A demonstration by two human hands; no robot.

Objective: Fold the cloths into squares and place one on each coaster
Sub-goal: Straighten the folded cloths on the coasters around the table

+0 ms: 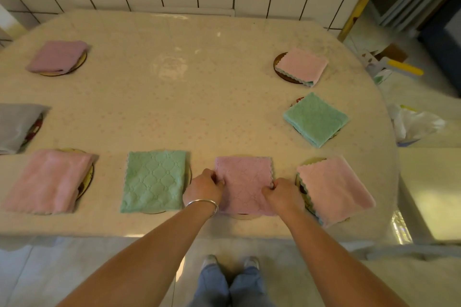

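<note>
Lying folded square on a round coaster [245, 217] at the counter's [174, 97] near edge, the mauve quilted cloth [244, 182] is pinched at its side edges by both hands, left hand [203, 188] and right hand [282, 194] each with its grip clamped on the fabric. Just left of that cloth lies a green quilted folded cloth [154, 180]; just right, a pink fleecy folded cloth [334, 188].

A table [174, 97] under a pale dotted cover carries round coasters, each topped by a folded cloth: green [154, 180] just left of the gripped mauve cloth [244, 182], pink [334, 188] just right, others farther out.
</note>
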